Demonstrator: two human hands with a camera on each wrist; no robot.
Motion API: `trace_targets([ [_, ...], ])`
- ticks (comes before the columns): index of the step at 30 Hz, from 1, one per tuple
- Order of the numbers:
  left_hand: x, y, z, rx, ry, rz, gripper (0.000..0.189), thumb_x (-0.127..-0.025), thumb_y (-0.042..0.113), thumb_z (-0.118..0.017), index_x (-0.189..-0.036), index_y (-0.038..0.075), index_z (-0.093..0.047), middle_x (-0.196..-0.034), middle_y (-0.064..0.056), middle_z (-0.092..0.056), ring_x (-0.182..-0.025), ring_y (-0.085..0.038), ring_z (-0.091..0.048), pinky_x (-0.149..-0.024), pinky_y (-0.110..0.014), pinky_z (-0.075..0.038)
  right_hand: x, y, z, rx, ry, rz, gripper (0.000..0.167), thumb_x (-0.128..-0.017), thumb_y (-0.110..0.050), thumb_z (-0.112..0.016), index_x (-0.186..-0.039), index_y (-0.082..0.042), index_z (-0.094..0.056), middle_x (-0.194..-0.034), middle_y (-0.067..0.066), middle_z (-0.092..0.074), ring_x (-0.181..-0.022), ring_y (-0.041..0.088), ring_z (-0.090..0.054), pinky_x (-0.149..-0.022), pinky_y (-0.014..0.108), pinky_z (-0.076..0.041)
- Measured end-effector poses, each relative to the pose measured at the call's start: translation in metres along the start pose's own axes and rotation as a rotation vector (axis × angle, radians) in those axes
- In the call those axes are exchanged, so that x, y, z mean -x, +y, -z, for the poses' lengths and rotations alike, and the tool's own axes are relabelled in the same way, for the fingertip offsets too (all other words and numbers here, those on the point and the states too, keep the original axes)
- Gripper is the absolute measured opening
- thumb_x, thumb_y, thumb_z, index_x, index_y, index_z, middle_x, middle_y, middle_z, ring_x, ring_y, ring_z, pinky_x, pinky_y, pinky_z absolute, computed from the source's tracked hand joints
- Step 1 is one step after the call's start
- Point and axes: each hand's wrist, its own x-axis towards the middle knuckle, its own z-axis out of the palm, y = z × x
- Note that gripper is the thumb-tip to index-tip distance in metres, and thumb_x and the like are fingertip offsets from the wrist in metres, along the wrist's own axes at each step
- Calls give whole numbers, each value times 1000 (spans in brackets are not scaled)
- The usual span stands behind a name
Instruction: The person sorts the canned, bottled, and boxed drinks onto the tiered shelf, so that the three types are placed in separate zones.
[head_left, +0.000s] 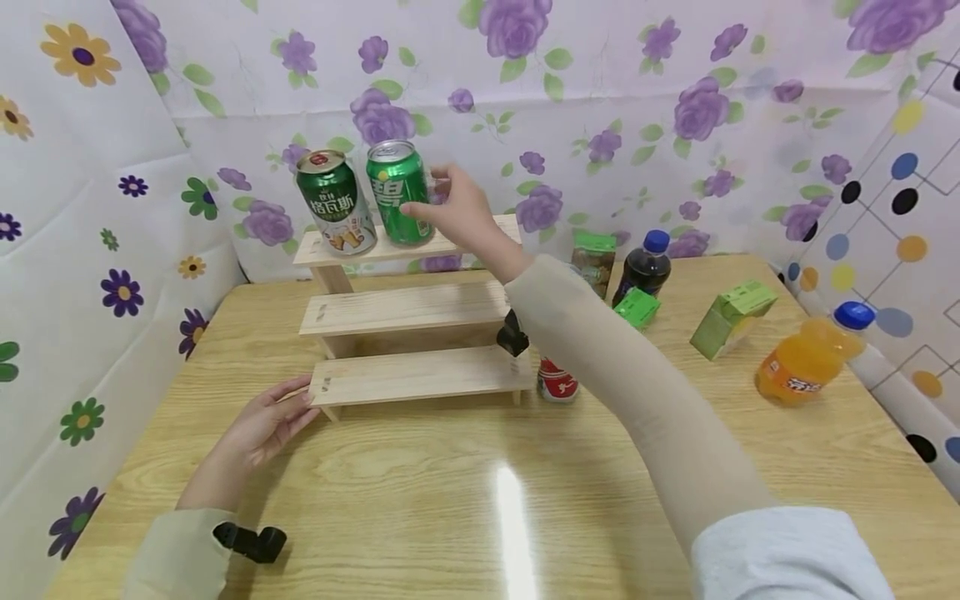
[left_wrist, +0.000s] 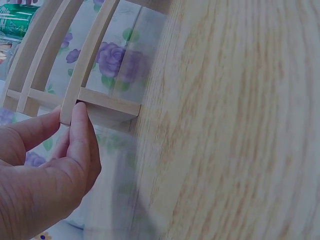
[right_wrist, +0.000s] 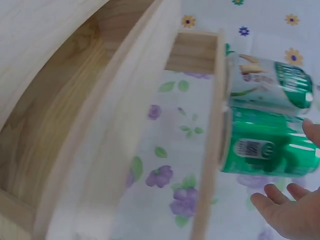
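A three-step wooden shelf (head_left: 420, 375) stands on the table. At its lower left corner my left hand (head_left: 264, 421) pinches the end of the bottom board, thumb on one face and fingers on the other in the left wrist view. Two cans stand upright side by side on the top board: a dark green and white can (head_left: 337, 204) on the left, a bright green soda can (head_left: 397, 193) on the right. Beside the soda can is my right hand (head_left: 461, 208), its thumb over the can's side. Its fingers (right_wrist: 272, 197) are spread and apart from the can in the right wrist view.
Right of the shelf, partly behind my right arm, are a red can (head_left: 557, 382), a green-topped pack (head_left: 594, 258), a dark bottle with blue cap (head_left: 645, 265) and a green carton (head_left: 637, 308). Farther right lie a juice carton (head_left: 731, 321) and an orange soda bottle (head_left: 806, 362).
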Motion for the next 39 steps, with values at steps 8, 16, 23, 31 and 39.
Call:
trace_targets([
  [8, 0, 0, 0, 11, 4, 4, 27, -96, -3, -49, -99, 19, -65, -97, -1, -64, -87, -10, -66, -82, -18, -57, 19, -5, 37, -27, 53, 49, 71, -83, -34, -74, -141, -16, -38, -140, 5, -46, -131, 17, -41, -106, 30, -44],
  [16, 0, 2, -1, 19, 1, 8, 26, -96, -3, -51, -98, 18, -65, -97, -1, -65, -87, -11, -66, -82, -18, -57, 36, 10, 73, -36, 145, 107, 67, -82, -30, -76, -138, -15, -43, -137, 6, -50, -128, 18, -45, -108, 27, -42],
  [23, -1, 0, -1, 36, 6, 11, 27, -96, -4, -49, -97, 17, -66, -96, -2, -64, -86, -11, -67, -81, -18, -57, 47, 29, 99, -44, 184, 129, 64, -82, -25, -76, -136, -12, -44, -134, 7, -51, -124, 19, -47, -107, 27, -43],
  [31, 1, 3, -1, 11, 16, 4, 24, -96, -2, -51, -99, 17, -63, -97, -1, -63, -87, -10, -66, -82, -17, -57, 56, 58, 114, 3, 179, 90, 67, -83, -25, -76, -138, -10, -42, -140, 10, -47, -129, 21, -44, -111, 34, -40],
  [39, 3, 1, -4, -19, 18, -5, 23, -96, -2, -50, -102, 18, -61, -98, -1, -62, -89, -9, -65, -83, -17, -56, 66, 100, 115, -1, 136, 57, 71, -83, -25, -76, -141, -9, -39, -146, 11, -39, -135, 24, -37, -114, 40, -36],
])
